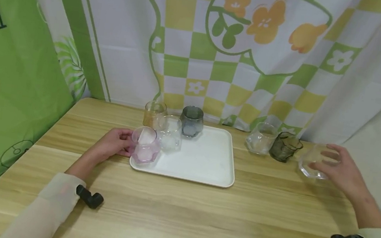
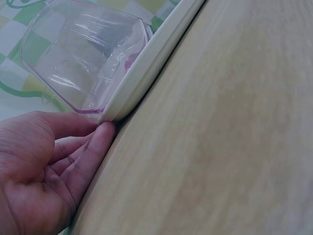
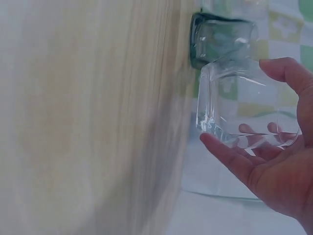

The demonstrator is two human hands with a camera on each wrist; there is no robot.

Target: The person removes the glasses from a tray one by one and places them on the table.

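Observation:
In the head view my left hand (image 1: 116,141) is at the left edge of a white tray (image 1: 210,159). Thumb and fingertips pinch the tray's rim (image 2: 139,76) in the left wrist view, right below a pink-tinted glass (image 2: 88,58). On the tray's left part stand that pink glass, a clear glass (image 1: 170,142) and a smoky grey glass (image 1: 192,119); an amber glass (image 1: 151,116) is at its back left corner. Far right, my right hand (image 1: 343,169) holds a clear faceted glass (image 3: 234,98), thumb on one side and fingers on the other.
Between tray and right hand, another clear glass (image 1: 260,141) and a dark wavy-rimmed glass (image 1: 284,146) stand on the wooden table (image 1: 199,223). A patterned curtain (image 1: 202,49) hangs right behind the table, and green cloth (image 1: 10,73) hangs along the left.

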